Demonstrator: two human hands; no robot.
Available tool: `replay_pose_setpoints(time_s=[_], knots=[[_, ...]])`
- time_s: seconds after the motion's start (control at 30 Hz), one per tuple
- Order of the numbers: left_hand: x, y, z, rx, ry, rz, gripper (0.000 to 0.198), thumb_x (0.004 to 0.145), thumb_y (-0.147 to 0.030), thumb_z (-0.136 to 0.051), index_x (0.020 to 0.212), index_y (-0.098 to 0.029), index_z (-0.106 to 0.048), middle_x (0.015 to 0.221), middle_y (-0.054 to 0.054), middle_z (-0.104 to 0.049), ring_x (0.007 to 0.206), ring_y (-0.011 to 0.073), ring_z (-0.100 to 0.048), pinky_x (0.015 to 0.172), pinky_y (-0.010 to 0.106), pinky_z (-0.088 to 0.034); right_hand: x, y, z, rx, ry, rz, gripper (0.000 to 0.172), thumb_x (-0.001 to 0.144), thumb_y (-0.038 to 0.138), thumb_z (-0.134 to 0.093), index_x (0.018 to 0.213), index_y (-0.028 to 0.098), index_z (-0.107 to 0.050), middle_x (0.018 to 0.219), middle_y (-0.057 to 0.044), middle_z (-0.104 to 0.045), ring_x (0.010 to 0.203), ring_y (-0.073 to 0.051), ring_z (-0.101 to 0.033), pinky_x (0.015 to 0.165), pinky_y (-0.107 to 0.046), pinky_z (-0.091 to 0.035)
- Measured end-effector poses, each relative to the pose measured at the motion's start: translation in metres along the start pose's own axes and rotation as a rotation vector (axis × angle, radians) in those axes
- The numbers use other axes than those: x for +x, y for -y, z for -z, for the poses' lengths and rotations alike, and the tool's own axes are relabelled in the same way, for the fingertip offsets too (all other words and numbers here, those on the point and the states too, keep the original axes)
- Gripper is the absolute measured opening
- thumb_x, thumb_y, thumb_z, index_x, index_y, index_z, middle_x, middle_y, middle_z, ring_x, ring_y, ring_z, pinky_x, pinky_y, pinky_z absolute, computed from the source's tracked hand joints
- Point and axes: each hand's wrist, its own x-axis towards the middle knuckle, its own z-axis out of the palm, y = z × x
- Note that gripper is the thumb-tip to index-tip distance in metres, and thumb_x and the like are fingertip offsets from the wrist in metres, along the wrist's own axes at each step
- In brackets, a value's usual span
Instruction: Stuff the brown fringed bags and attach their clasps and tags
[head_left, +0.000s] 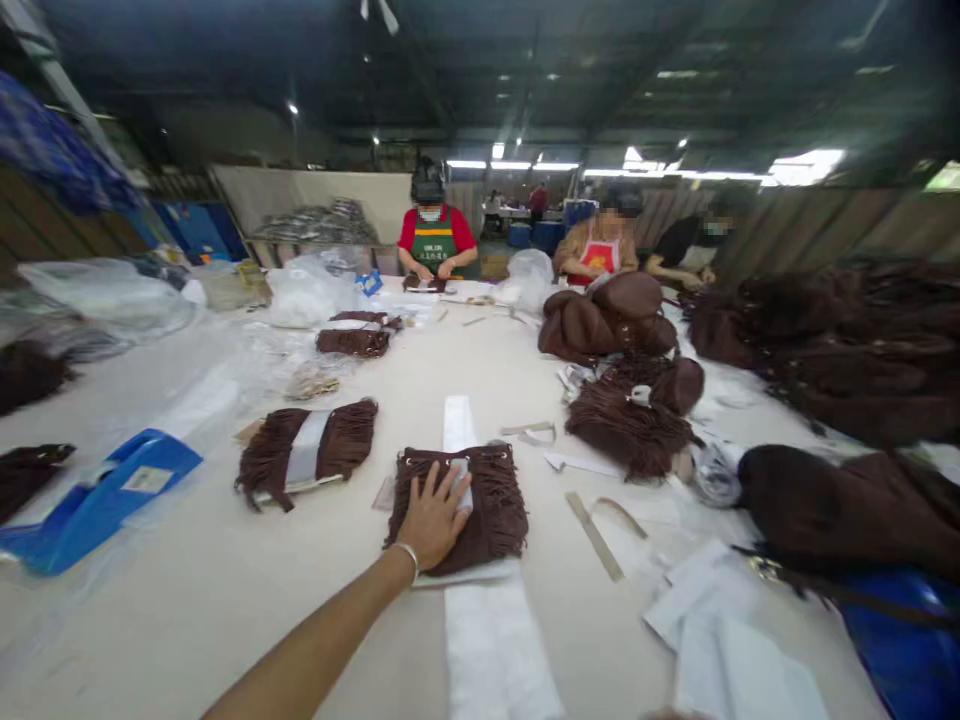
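My left hand lies flat with fingers spread on a brown fringed bag in the middle of the table. The bag rests across a long white paper strip that runs under it toward the far side. A bracelet circles my left wrist. My right hand is out of the picture.
A second fringed bag wrapped in a white band lies to the left, beside a blue plastic item. Piles of brown bags fill the right side. Paper pieces lie at right front. Three people work at the far end of the pale table.
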Motion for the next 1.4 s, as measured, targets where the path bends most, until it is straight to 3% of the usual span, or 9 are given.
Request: replay_pose_setpoints(time_s=[0.13, 0.3, 0.43, 0.67, 0.83, 1.0, 1.13, 1.27, 1.4], knots=[[0.002, -0.001, 0.003, -0.012, -0.007, 0.013, 0.055, 0.097, -0.045, -0.034, 0.149, -0.036, -0.022, 0.16, -0.003, -0.017, 0.145, 0.036, -0.01, 0.11, 0.065, -0.024, 0.037, -0.01, -0.046, 0.198, 0.051, -0.068, 0.03, 0.093, 0.026, -0.052, 0.122, 0.02, -0.058, 0.115, -0.005, -0.064, 0.098, -0.016, -0.064, 0.084, -0.026, -0.054], [0.003, 0.001, 0.003, -0.026, 0.017, 0.009, 0.056, 0.097, -0.045, -0.032, 0.15, -0.035, -0.018, 0.16, -0.002, -0.015, 0.146, 0.0351, -0.005, 0.111, 0.067, -0.02, 0.046, -0.031, -0.124, 0.371, 0.179, -0.212, 0.086, 0.077, 0.016, -0.057, 0.152, 0.025, -0.016, 0.152, -0.012, -0.033, 0.135, -0.027, -0.038, 0.104, -0.045, -0.043], [0.005, 0.001, 0.004, 0.0, 0.04, -0.008, 0.057, 0.097, -0.047, -0.031, 0.15, -0.035, -0.018, 0.16, -0.002, -0.015, 0.146, 0.0356, -0.006, 0.11, 0.066, -0.022, 0.04, -0.044, -0.154, 0.48, 0.099, -0.4, 0.08, 0.076, 0.017, -0.054, 0.149, 0.019, -0.023, 0.135, -0.011, -0.053, 0.12, -0.024, -0.052, 0.101, -0.04, -0.044], [0.006, -0.004, 0.003, 0.046, 0.039, -0.026, 0.057, 0.098, -0.048, -0.026, 0.151, -0.033, -0.014, 0.16, -0.001, -0.014, 0.146, 0.0347, -0.007, 0.111, 0.064, -0.022, 0.039, -0.057, -0.154, 0.532, 0.177, -0.59, 0.036, 0.083, 0.014, -0.044, 0.116, 0.024, -0.056, 0.099, 0.001, -0.07, 0.086, -0.014, -0.064, 0.077, -0.024, -0.048], [0.007, -0.007, 0.001, 0.076, 0.029, -0.034, 0.056, 0.099, -0.045, -0.027, 0.151, -0.033, -0.012, 0.16, 0.0, -0.014, 0.147, 0.0332, -0.005, 0.11, 0.064, -0.024, 0.043, -0.056, -0.147, 0.472, 0.192, -0.537, 0.043, 0.081, 0.009, -0.046, 0.122, 0.022, -0.054, 0.11, -0.003, -0.067, 0.099, -0.016, -0.063, 0.084, -0.024, -0.044], [0.009, -0.008, -0.002, 0.102, 0.027, -0.033, 0.056, 0.099, -0.045, -0.027, 0.151, -0.033, -0.012, 0.16, 0.0, -0.014, 0.147, 0.0332, -0.005, 0.109, 0.065, -0.027, 0.05, -0.061, -0.14, 0.387, 0.253, -0.492, 0.027, 0.086, 0.011, -0.044, 0.106, 0.019, -0.06, 0.097, -0.006, -0.069, 0.088, -0.02, -0.065, 0.077, -0.027, -0.045], [0.01, -0.011, -0.001, 0.097, 0.029, -0.008, 0.056, 0.099, -0.047, -0.027, 0.151, -0.033, -0.012, 0.16, -0.001, -0.014, 0.147, 0.0336, -0.006, 0.109, 0.065, -0.027, 0.045, -0.056, -0.126, 0.332, 0.244, -0.483, 0.041, 0.087, 0.008, -0.038, 0.126, 0.016, -0.051, 0.11, -0.011, -0.066, 0.099, -0.022, -0.062, 0.084, -0.032, -0.046], [0.011, -0.014, 0.003, 0.062, 0.052, 0.004, 0.057, 0.098, -0.047, -0.028, 0.151, -0.033, -0.014, 0.16, -0.001, -0.013, 0.147, 0.034, -0.005, 0.11, 0.065, -0.024, 0.041, -0.034, -0.109, 0.294, 0.107, -0.12, 0.058, 0.09, 0.019, -0.046, 0.147, 0.02, -0.032, 0.15, -0.013, -0.036, 0.135, -0.027, -0.036, 0.108, -0.043, -0.031], [0.011, -0.013, 0.008, 0.007, 0.107, 0.02, 0.06, 0.097, -0.048, -0.031, 0.152, -0.031, -0.013, 0.161, 0.001, -0.011, 0.146, 0.0361, -0.003, 0.111, 0.068, -0.018, 0.053, -0.022, -0.115, 0.317, 0.139, 0.107, 0.051, 0.089, 0.04, -0.058, 0.138, 0.03, -0.047, 0.152, -0.009, -0.035, 0.137, -0.031, -0.03, 0.109, -0.049, -0.027]])
